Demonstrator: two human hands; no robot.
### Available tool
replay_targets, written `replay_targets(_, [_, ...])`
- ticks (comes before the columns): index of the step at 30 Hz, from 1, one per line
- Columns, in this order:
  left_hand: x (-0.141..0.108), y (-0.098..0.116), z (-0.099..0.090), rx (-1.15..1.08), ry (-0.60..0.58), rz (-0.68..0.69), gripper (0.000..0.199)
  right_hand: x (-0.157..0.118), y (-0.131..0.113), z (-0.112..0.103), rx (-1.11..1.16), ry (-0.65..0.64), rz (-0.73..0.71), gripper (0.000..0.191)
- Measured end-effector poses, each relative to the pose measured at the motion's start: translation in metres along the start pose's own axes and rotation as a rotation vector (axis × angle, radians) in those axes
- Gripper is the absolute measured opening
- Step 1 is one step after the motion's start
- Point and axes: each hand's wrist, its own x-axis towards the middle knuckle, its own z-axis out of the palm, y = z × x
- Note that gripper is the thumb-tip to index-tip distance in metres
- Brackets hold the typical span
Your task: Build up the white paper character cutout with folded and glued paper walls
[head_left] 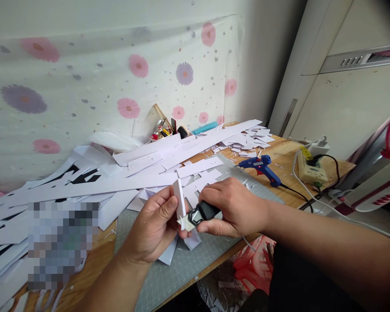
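Note:
My left hand (159,221) pinches a narrow strip of white board (180,197), held upright above the cutting mat (188,268). In my right hand (234,208) is a utility knife (208,211) with a black handle, its metal end pointing left. The blade (184,222) meets the lower end of the strip, close to my left fingers. Below my hands, folded white pieces (169,251) lie on the mat. Behind them is a cut white board piece with notches (199,184), partly hidden by my right hand.
A blue glue gun (261,168) lies on the wooden table (289,151), its cord running right to a power strip (312,169). Long white board strips (94,186) are piled left and behind. Small offcuts (247,141) heap at the back. A red plastic bag (253,264) hangs below the edge.

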Motion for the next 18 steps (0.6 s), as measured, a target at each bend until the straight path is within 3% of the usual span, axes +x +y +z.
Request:
replay_targets(6, [-0.0029,-0.0070,-0.0007,-0.036,-0.068,-0.055,0.036,0.0004,0.0072,-0.0042,-0.006,0.079,0.007,0.058])
replay_targets(12, [0.0002,-0.0029,0.0014,-0.008,-0.004,0.014,0.041,-0.0012,0.0028,-0.0002,-0.019,0.022,-0.041,0.060])
replay_targets(18, [-0.0007,-0.0026,-0.0007,-0.008,-0.042,-0.015,0.039,-0.0012,0.0024,-0.0006,-0.028,0.029,-0.032,0.060])
